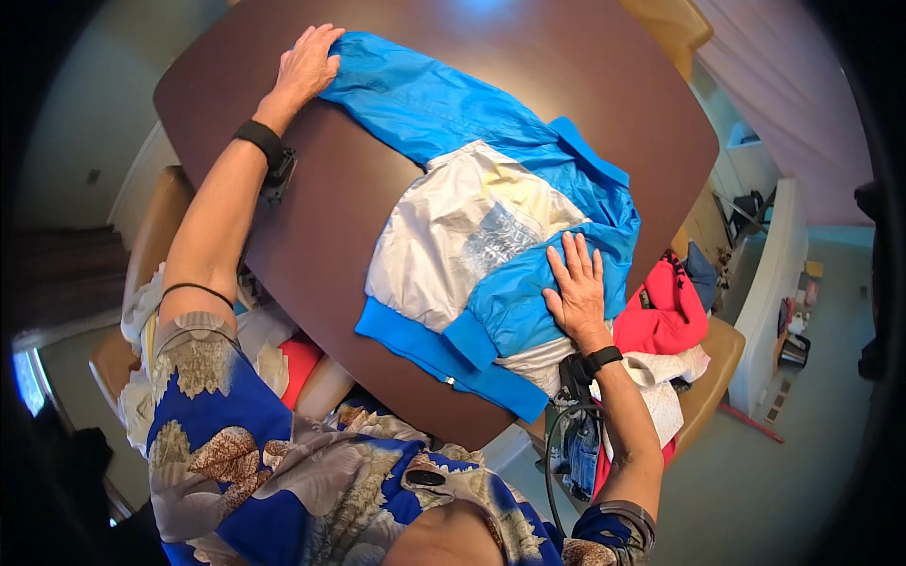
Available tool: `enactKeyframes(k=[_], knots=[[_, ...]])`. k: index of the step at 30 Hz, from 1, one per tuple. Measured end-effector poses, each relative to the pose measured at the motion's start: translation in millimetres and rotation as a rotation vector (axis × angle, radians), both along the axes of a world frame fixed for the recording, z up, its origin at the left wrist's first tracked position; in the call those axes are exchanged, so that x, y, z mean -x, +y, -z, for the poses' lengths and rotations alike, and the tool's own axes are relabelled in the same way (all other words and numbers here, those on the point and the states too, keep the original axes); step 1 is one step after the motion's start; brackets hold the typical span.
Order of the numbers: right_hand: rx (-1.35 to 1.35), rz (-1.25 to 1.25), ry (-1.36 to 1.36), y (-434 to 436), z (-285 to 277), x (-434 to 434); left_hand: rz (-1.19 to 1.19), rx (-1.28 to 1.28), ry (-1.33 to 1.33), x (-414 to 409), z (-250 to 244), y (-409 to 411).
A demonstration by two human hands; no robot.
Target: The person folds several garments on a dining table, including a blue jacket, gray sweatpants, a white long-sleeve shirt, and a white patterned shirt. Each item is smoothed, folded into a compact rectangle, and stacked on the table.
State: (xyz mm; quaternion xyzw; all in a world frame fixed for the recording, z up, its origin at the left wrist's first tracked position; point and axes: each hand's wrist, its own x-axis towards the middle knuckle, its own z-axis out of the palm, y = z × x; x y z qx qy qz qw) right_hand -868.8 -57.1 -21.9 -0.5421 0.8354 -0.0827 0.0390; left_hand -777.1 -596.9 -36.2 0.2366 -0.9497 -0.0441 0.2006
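Note:
A blue and white windbreaker jacket [432, 233] with a faded print on its white panel is spread on a dark brown table [297, 247]. One blue sleeve reaches out to the far left, and my left hand [308, 65] rests at its end; whether the fingers grip the cloth cannot be told. The other sleeve is folded across the jacket's body, its ribbed cuff pointing at the near edge. My right hand [579, 290] lies flat on this folded sleeve with the fingers spread. The blue ribbed hem runs along the near side.
Red and white clothes [662, 311] are heaped on a tan chair [722, 361] at the right. More clothes [265, 339] lie on chairs at the left. A black cable [548, 453] hangs by my right forearm. Another chair [672, 28] stands at the far right corner.

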Motion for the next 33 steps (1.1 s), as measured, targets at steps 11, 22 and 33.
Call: enactKeyframes(k=[11, 22, 33], knots=[[0.029, 0.03, -0.041, -1.7, -5.4, 1.9, 0.127, 0.03, -0.453, 50.9, -21.4, -9.0], [0.065, 0.024, -0.001, -0.6, 0.4, 0.3, 0.367, 0.047, -0.174, 9.7, -129.7, 87.0], [0.144, 0.015, 0.059, 1.1, 11.5, 0.6, 0.522, -0.519, -0.277, -136.8, -125.2, 267.8]])
